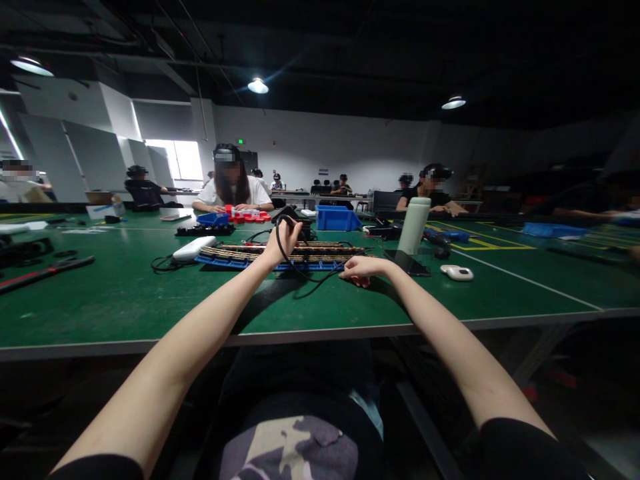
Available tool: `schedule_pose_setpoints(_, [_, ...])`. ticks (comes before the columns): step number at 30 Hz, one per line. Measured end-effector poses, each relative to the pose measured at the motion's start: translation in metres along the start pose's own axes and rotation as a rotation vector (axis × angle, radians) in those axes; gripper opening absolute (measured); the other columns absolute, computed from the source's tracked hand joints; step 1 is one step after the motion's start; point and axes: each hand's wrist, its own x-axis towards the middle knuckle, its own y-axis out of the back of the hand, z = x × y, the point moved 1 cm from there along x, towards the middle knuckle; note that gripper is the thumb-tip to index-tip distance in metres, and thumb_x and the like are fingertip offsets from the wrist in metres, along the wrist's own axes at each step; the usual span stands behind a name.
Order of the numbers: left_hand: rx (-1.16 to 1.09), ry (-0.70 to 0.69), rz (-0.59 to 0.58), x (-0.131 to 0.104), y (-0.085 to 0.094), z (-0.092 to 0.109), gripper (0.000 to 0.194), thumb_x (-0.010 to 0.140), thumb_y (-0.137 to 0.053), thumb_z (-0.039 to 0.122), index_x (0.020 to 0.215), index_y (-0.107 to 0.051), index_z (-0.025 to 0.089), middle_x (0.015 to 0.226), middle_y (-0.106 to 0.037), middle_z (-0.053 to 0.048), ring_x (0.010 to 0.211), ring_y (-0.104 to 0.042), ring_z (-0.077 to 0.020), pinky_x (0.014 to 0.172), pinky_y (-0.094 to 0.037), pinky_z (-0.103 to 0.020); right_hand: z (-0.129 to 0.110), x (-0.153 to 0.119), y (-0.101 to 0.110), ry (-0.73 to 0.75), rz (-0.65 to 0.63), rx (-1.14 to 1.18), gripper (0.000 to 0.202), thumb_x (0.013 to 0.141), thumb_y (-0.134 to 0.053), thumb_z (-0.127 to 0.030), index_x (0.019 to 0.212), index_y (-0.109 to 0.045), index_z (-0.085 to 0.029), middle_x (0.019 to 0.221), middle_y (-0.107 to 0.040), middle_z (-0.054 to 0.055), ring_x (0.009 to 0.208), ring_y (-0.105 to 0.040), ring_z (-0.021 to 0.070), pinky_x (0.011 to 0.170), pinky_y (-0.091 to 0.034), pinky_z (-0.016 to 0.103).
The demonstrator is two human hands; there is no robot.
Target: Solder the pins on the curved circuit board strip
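My left hand (286,241) is raised over the work in the middle of the table, its fingers closed around a black cable (300,275). The cable hangs from that hand in a loop and curves across to my right hand (364,267). Low over the tabletop, my right hand has its fingers pinched together on the cable. Behind both hands lies a long blue rack (235,262) holding several thin gold-coloured strips. My left forearm and hand hide part of it.
Left of the rack is a white device (194,249) with a cord. To the right are a pale green bottle (415,225), a dark phone (407,262) and a cream case (457,272). A blue bin (336,218) stands behind. A person (233,187) sits opposite.
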Motion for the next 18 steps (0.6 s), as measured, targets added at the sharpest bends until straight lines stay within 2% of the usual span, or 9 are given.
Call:
schedule_pose_setpoints(4, [-0.002, 0.002, -0.005, 0.0001, 0.0005, 0.0006, 0.014, 0.093, -0.052, 0.030, 0.086, -0.053, 0.019, 0.055, -0.060, 0.002, 0.051, -0.064, -0.0168, 0.060, -0.050, -0.026, -0.0006, -0.0006, 0.0001, 0.007, 0.004, 0.000, 0.041, 0.086, -0.064, -0.052, 0.071, -0.048, -0.017, 0.053, -0.056, -0.003, 0.044, -0.054, 0.0092, 0.047, -0.044, 0.021])
schedule_pose_setpoints(9, [0.004, 0.011, -0.009, -0.0005, 0.0011, 0.0016, 0.014, 0.092, -0.052, 0.030, 0.084, -0.053, 0.019, 0.053, -0.058, 0.002, 0.053, -0.064, -0.0182, 0.062, -0.050, -0.027, -0.0018, -0.0008, -0.0001, -0.002, 0.002, -0.002, 0.037, 0.089, -0.061, -0.046, 0.071, -0.048, -0.017, 0.052, -0.055, -0.003, 0.044, -0.053, 0.0089, 0.047, -0.044, 0.021])
schedule_pose_setpoints(18, [-0.012, -0.010, -0.023, -0.0014, 0.0023, 0.0013, 0.015, 0.093, -0.050, 0.031, 0.086, -0.054, 0.019, 0.053, -0.058, 0.002, 0.050, -0.063, -0.0173, 0.060, -0.051, -0.028, 0.0002, 0.0018, -0.0005, -0.011, 0.002, -0.005, 0.040, 0.088, -0.062, -0.050, 0.070, -0.047, -0.018, 0.052, -0.055, -0.003, 0.043, -0.053, 0.0091, 0.047, -0.044, 0.021])
